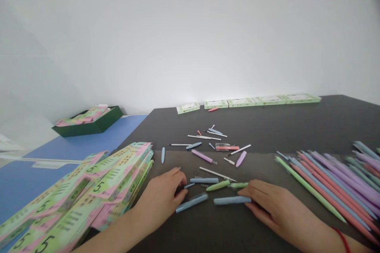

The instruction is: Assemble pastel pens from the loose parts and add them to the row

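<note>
My left hand (166, 189) is closed on a small blue pen part (189, 185), pinched between thumb and fingers. My right hand (271, 205) grips the right end of a light blue pen barrel (231, 200) lying near the table's front. Between the hands lie a blue capped piece (192, 203), another blue piece (204, 180), a green pen part (218, 185) and a thin white refill (218, 174). A second green part (238, 185) reaches toward my right fingers. Farther back are a purple barrel (202, 156), a purple piece (241, 159) and a red capped part (227, 147).
Pink and green printed packets (118, 182) are piled at the left. Many coloured pens (332, 182) lie at the right. Several flat green-white boxes (270, 100) line the back of the dark table (267, 126). A green tray (97, 125) of packets stands back left.
</note>
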